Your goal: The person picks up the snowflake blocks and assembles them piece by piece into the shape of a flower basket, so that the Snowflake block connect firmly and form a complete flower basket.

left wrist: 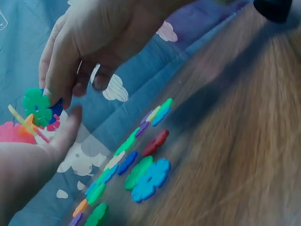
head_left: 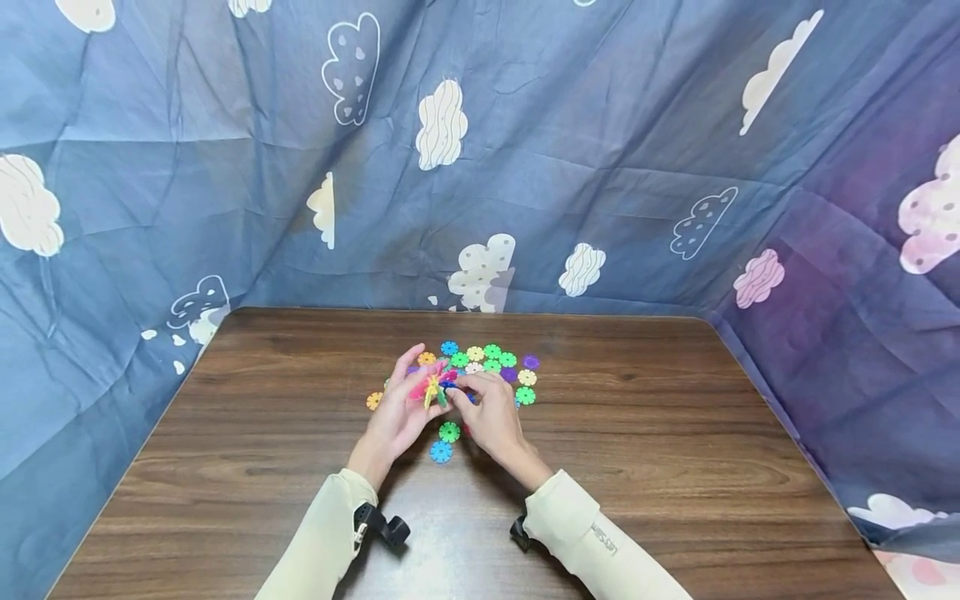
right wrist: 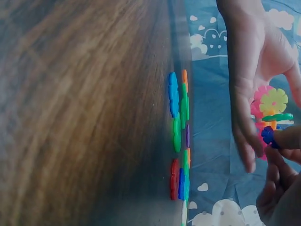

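Note:
Several flower-shaped interlocking plastic discs, joined into a cluster (head_left: 432,387) of pink, yellow, orange and green, are held up above the table. My left hand (head_left: 392,419) supports this cluster between thumb and fingers; its exact grip is partly hidden. A dark blue disc (right wrist: 268,135) is pinched between the thumb and fingertips of my right hand (head_left: 491,417), against the side of the cluster. In the left wrist view, a green disc (left wrist: 36,107) of the cluster covers part of the blue one.
Loose discs lie behind and under the hands, among them a green disc (head_left: 449,432), a light blue disc (head_left: 441,452) and a red disc (left wrist: 155,142). The wooden table (head_left: 675,433) meets a cloud-patterned blue cloth (head_left: 525,200) at its far edge.

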`<act>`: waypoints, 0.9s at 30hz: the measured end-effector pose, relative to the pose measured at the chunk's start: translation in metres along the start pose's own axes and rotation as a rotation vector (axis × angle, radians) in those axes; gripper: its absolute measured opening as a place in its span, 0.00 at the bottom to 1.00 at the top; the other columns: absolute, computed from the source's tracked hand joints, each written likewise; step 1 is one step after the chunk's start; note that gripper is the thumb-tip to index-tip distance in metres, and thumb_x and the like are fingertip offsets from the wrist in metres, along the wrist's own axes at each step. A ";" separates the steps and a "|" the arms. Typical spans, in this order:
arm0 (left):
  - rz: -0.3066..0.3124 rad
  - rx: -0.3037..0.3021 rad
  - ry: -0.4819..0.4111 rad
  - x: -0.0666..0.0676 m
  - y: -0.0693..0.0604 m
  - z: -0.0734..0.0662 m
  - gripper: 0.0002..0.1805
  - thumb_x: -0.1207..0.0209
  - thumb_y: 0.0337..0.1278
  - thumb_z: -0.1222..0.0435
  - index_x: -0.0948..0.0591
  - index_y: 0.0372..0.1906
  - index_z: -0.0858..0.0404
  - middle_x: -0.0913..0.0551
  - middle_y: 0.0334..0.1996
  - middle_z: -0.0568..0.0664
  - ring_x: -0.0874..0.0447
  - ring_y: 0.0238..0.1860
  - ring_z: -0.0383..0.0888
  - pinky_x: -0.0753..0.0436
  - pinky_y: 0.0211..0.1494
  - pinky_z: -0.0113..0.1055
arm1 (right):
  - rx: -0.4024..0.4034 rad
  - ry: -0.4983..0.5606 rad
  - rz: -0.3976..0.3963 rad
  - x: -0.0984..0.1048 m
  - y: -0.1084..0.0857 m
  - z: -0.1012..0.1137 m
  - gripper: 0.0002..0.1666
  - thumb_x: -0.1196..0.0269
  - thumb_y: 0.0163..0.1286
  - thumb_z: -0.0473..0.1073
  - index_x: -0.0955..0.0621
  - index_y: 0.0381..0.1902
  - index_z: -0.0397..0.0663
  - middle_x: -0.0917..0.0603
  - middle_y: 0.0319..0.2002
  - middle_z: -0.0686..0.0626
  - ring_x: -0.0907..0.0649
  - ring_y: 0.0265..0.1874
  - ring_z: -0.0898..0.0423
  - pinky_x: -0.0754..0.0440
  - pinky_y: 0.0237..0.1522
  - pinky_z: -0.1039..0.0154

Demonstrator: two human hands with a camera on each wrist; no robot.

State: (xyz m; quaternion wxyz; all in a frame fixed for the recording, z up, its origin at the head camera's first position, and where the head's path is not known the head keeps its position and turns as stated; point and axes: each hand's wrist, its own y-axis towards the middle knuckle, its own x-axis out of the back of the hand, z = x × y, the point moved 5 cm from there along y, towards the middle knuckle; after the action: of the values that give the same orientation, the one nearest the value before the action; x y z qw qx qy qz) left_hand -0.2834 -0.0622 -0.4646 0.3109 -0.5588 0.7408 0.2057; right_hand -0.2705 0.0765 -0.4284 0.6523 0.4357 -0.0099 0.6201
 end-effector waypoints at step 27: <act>0.104 -0.013 0.167 0.012 0.001 0.002 0.36 0.49 0.60 0.85 0.39 0.68 0.53 0.23 0.56 0.55 0.11 0.49 0.50 0.15 0.56 0.43 | -0.183 -0.009 0.076 0.036 0.015 -0.041 0.06 0.32 0.64 0.37 0.13 0.38 0.41 0.13 0.30 0.46 0.19 0.28 0.55 0.20 0.33 0.63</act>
State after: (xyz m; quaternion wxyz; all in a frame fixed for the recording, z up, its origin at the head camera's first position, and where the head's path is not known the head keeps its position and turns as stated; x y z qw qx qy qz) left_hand -0.2865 -0.0693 -0.4745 0.2334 -0.5366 0.7909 0.1791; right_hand -0.2964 0.1271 -0.4256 0.6652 0.3764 -0.0862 0.6390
